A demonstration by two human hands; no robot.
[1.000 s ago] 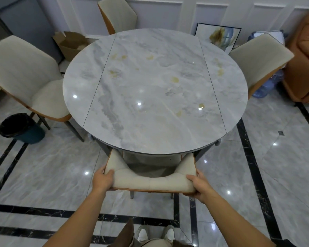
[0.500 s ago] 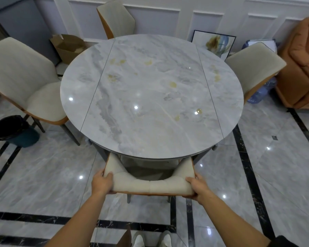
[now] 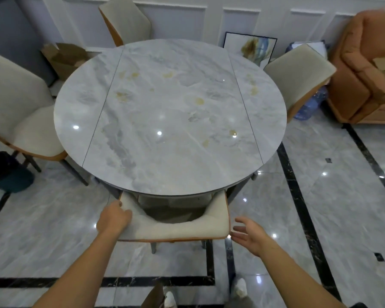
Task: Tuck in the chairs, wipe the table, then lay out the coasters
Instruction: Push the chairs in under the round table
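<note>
A round grey marble table [image 3: 169, 121] with yellowish stains fills the middle of the view. The near chair [image 3: 178, 227], cream with an orange shell, is pushed under the table's front edge, only its backrest showing. My left hand [image 3: 112, 217] rests on the backrest's left corner, fingers curled over it. My right hand [image 3: 250, 235] hangs open just off the backrest's right corner, not touching it. Three more cream chairs stand around the table: a left chair [image 3: 20, 116] pulled well out, a far chair [image 3: 125, 21], and a right chair [image 3: 298, 70].
A black bin [image 3: 7, 172] stands on the floor at the left. A cardboard box [image 3: 65, 56] and a framed picture [image 3: 250, 48] lean by the back wall. An orange sofa [image 3: 365, 70] and a blue water bottle [image 3: 309, 105] are at the right.
My right hand has let go of the near chair's backrest and opened beside it. The chair slid a little further under the table. My view shifted slightly.
</note>
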